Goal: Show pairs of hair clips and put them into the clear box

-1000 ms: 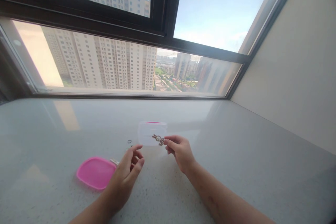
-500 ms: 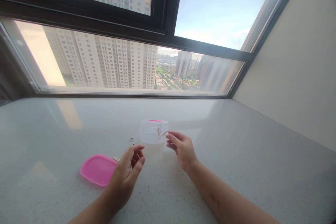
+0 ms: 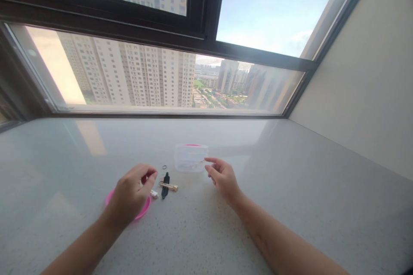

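Note:
My left hand [image 3: 135,191] hovers over a pink lid [image 3: 147,212], its thumb and fingers closed together. Whatever it pinches, if anything, is hidden. My right hand [image 3: 224,180] is beside a clear plastic container [image 3: 187,161], with index finger and thumb at its right wall. A thin brownish piece [image 3: 201,162] shows at those fingertips, too small to name. Between the hands a gold hair clip [image 3: 171,187] lies across a black hair clip [image 3: 165,193]. A pale clip-like piece [image 3: 154,194] lies close to the left hand, partly covered.
A small dark ring [image 3: 164,166] lies on the speckled white counter [image 3: 206,232], left of the container. Behind the counter runs the dark window frame [image 3: 167,115]. A white wall [image 3: 361,86] rises on the right.
My left hand has moved left and away from me, closing its fingers and uncovering the black and gold clips. My right hand has stayed near the container. The view has shifted slightly.

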`<state>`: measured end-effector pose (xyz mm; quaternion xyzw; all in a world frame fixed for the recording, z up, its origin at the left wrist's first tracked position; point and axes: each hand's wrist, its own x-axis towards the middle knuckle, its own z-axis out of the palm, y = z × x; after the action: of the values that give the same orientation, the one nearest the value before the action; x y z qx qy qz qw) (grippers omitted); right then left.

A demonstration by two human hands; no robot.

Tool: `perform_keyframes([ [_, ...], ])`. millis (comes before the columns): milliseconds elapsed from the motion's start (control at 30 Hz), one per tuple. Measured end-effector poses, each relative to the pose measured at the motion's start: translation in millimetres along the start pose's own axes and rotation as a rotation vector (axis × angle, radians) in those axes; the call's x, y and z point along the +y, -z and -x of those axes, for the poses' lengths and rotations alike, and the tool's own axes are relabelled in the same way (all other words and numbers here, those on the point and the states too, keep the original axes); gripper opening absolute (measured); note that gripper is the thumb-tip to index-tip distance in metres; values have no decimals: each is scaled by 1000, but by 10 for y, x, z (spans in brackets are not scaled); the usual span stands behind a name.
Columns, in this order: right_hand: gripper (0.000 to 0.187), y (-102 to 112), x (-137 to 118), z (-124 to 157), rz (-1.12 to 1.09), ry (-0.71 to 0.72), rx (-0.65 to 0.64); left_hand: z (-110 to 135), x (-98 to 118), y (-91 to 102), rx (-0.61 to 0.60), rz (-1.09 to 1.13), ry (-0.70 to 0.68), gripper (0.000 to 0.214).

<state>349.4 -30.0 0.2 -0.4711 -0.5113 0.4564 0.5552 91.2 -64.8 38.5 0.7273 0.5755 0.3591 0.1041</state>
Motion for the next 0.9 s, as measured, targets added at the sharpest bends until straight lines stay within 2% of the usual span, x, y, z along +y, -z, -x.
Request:
perform_keyframes([
  [100,41,-5,22,2,53,13,-77,-22,-44,0,-117,-99,-92,19],
  [200,44,-1,28,19,115,25,-143,-15,-63,-17,-219,-142,-80,18],
  [367,48,2,30,72,294,108,-235,48,-76,-88,-292,-213,-63,21],
  [433,46,-10,32,93,284,140,-240,65,-82,-117,-309,-257,-81,26],
  [533,37,-37,33,120,253,157,-257,64,-101,-143,-331,-300,-89,22],
  [733,19,-73,53,141,212,91,-305,49,-122,-132,-310,-319,-83,18],
  [900,15,-87,70,132,168,62,-298,51,-35,-91,-174,-266,-131,15],
])
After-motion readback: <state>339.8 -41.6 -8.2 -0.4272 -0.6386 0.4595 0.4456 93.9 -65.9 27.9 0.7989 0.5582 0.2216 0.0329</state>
